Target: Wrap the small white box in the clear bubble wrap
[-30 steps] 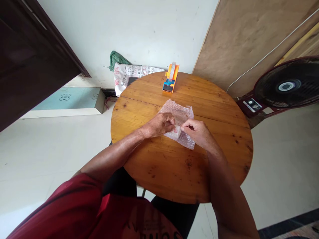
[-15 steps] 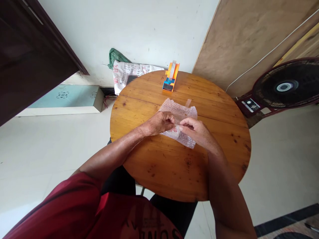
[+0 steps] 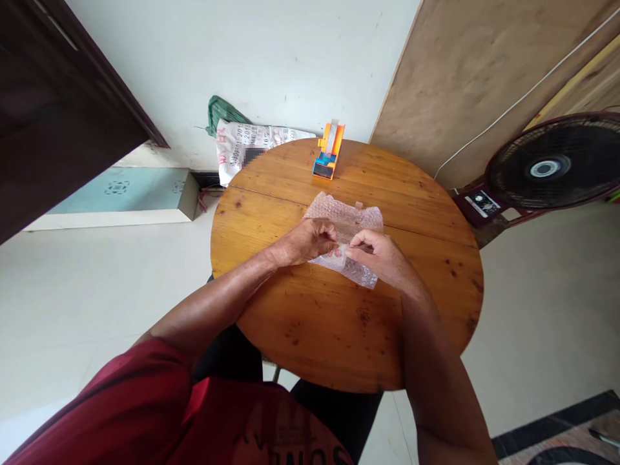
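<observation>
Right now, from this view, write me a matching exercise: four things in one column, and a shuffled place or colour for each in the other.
Things:
1. bubble wrap
2. dispenser
3. fan
4. shirt

Places and colours:
A. at the picture's right edge
B. mostly red
C. under the left hand and right hand
D. orange and blue, near the table's far edge

Pairs: 1-C, 2-D, 3-A, 4-B

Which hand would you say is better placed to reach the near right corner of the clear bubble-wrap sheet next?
Probably the right hand: it is close by that corner of the clear, pinkish bubble-wrap sheet, while the left hand is farther off, by the sheet's left side.
</observation>
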